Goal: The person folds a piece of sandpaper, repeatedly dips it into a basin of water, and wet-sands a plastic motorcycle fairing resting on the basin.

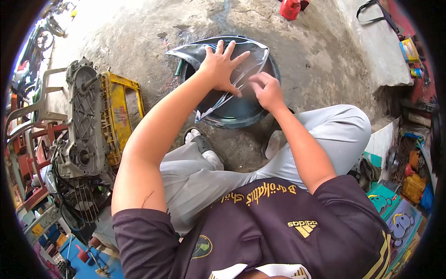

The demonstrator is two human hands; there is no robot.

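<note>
A dark glossy vehicle body panel [200, 55], edged with white and blue stripes, rests across the top of a round black tub [232, 122] on the floor. My left hand [222, 69] lies on the panel with its fingers spread, pressing against its surface. At the panel's right-hand striped edge, my right hand [267, 92] is closed, fingertips pinched together and slightly blurred. Whatever sits between those fingertips, if anything, is too small to make out. A short green handle-like piece [179, 68] sticks out by the tub's left rim.
To the left stand a grey metal engine casing [83, 116] and a yellow crate [121, 118]. A red container [290, 8] is on the concrete floor ahead. A raised ledge [381, 51] runs along the right, with a yellow can [409, 49] near it. My knees flank the tub.
</note>
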